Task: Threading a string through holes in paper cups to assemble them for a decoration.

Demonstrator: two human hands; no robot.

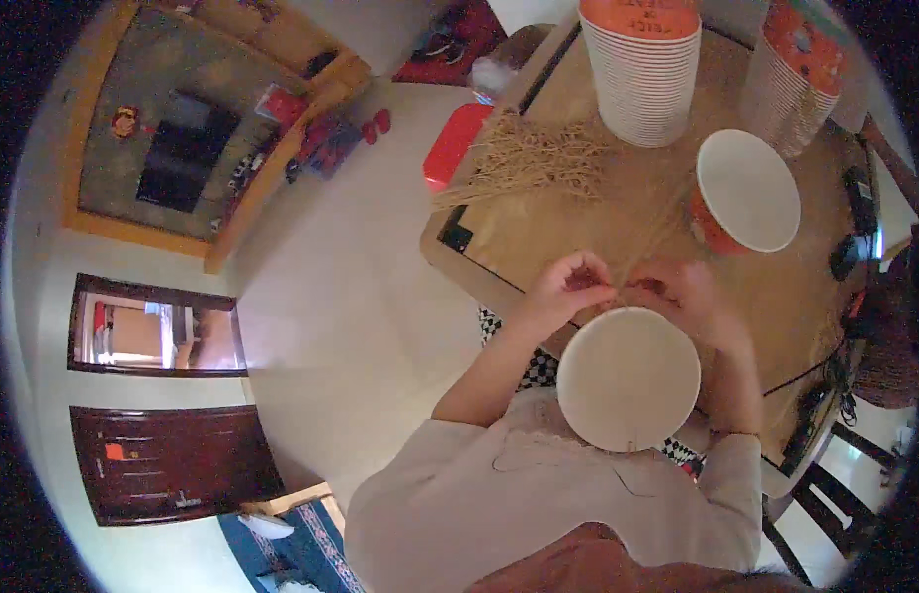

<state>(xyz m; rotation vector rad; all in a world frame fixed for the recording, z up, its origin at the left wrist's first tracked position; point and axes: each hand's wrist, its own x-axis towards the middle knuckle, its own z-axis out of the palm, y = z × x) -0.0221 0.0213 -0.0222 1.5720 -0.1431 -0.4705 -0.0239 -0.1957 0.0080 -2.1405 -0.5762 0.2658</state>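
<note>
Against the white tub [628, 385] at my chest, my left hand [578, 292] and right hand [689, 299] meet at the far rim, fingers curled; I can't tell what they pinch. Brown cords [543, 158] lie beyond the tub, leftward.

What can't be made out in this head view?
Head view, all items:
Right hand: fingertips blurred, so their exact grip is unclear.
Left hand: whatever lies at its fingertips is too small and partly covered by fingers.
White round container: most of its outer wall is hidden behind its pale face.
Left tub stack: top cut off by the upper edge.
Brown strands: too fine and tangled to count.
</note>
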